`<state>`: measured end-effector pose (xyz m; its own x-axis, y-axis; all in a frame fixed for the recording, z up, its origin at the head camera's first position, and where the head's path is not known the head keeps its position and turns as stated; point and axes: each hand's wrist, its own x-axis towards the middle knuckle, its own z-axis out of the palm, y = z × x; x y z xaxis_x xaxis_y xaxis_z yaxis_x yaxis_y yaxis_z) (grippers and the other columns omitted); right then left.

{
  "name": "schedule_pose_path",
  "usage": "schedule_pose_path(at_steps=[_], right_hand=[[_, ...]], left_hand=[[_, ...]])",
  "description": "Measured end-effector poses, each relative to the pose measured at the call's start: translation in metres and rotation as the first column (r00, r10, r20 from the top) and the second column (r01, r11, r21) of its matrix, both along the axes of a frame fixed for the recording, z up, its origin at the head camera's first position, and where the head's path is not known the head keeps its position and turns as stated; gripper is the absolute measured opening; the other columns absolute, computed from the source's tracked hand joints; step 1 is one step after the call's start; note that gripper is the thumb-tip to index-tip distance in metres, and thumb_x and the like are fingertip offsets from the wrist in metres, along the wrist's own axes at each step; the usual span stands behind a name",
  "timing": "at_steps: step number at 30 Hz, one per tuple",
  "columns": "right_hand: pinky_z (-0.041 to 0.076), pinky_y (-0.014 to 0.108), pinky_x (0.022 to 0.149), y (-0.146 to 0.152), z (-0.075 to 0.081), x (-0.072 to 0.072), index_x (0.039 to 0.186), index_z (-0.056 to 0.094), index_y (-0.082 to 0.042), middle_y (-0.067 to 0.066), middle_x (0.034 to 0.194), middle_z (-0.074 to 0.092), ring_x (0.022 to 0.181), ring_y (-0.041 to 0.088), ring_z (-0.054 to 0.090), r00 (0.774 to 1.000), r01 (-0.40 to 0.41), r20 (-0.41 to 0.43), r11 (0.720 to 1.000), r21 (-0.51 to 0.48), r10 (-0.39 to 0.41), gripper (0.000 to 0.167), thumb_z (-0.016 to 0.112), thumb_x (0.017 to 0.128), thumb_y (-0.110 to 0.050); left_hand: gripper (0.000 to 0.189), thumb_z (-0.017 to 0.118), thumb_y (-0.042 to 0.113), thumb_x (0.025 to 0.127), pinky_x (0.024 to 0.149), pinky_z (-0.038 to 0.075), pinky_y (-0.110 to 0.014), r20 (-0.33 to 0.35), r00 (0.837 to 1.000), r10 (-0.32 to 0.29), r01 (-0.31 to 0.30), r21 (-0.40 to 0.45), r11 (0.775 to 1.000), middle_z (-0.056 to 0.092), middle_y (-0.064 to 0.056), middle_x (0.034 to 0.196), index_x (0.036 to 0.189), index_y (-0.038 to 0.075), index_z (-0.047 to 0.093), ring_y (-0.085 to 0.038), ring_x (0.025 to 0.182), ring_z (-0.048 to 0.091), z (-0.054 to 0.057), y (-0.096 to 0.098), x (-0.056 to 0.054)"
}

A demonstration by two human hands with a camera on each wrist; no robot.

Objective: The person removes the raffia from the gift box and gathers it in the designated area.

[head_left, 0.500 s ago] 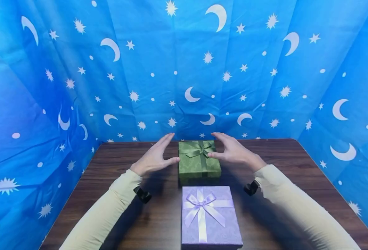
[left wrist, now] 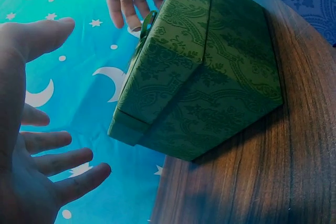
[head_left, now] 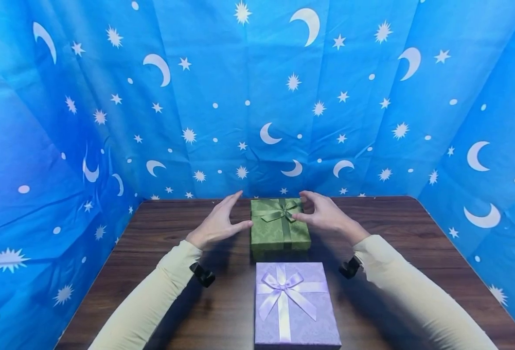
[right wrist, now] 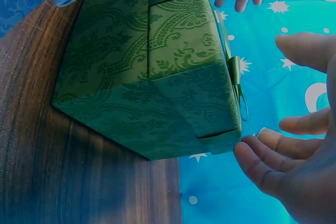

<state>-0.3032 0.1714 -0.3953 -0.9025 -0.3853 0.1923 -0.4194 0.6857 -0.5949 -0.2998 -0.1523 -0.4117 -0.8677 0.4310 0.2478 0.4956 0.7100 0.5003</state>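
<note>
A green gift box (head_left: 265, 235) with a patterned lid and a green ribbon bow (head_left: 283, 212) stands upright near the table's back edge. To its left is my left hand (head_left: 217, 221), thumb and fingers spread, holding nothing. The left wrist view shows a gap between those fingers (left wrist: 79, 184) and the box. My right hand (head_left: 327, 214) is at the box's right side, fingers slightly bent. In the right wrist view its fingertips (right wrist: 247, 153) are close to the lid's corner; whether they touch is unclear. Nearer the body lies a lilac gift box (head_left: 298, 325) with a lilac bow.
The dark wood-grain table (head_left: 152, 233) carries both boxes, one behind the other with a narrow gap. A blue cloth (head_left: 222, 73) with white moons and stars hangs behind the table and at both sides.
My right hand has come slightly inward toward the green box, its fingers a little more bent. The left hand has shifted only slightly. Both boxes stay in place.
</note>
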Motion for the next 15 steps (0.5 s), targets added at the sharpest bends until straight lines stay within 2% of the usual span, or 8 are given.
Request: schedule_pose_path(at_steps=[5, 10, 15], right_hand=[[0.051, 0.049, 0.094, 0.001, -0.003, -0.001, 0.139, 0.046, 0.004, 0.022, 0.124, 0.061, 0.110, 0.035, 0.062, 0.998, 0.031, 0.050, 0.999, -0.037, -0.029, 0.067, 0.070, 0.089, -0.035], [0.048, 0.050, 0.098, 0.001, -0.005, -0.001, 0.138, 0.048, 0.004, 0.021, 0.125, 0.062, 0.114, 0.035, 0.060, 0.995, 0.067, 0.081, 0.997, -0.041, -0.064, 0.066, 0.069, 0.090, -0.036], [0.048, 0.048, 0.098, 0.002, -0.011, -0.002, 0.137, 0.049, 0.004, 0.019, 0.121, 0.064, 0.112, 0.033, 0.061, 0.990, 0.105, 0.098, 0.994, -0.042, -0.101, 0.066, 0.069, 0.089, -0.038]], left_hand=[[0.094, 0.066, 0.059, 0.084, 0.116, 0.030, -0.049, 0.020, 1.000, 0.007, -0.008, 0.022, 1.000, 0.035, -0.010, 0.156, 0.155, 0.015, 0.026, -0.030, 0.144, 0.032, -0.002, 0.001, 0.000], [0.091, 0.067, 0.057, 0.084, 0.113, 0.035, -0.048, 0.026, 1.000, 0.015, -0.016, 0.053, 0.998, 0.042, -0.010, 0.151, 0.154, 0.013, 0.029, -0.029, 0.138, 0.040, -0.007, 0.002, 0.000], [0.085, 0.072, 0.045, 0.085, 0.099, 0.050, -0.044, 0.075, 0.997, -0.022, 0.009, 0.179, 0.984, 0.049, -0.013, 0.143, 0.152, 0.009, 0.033, -0.029, 0.121, 0.056, -0.015, 0.004, 0.000]])
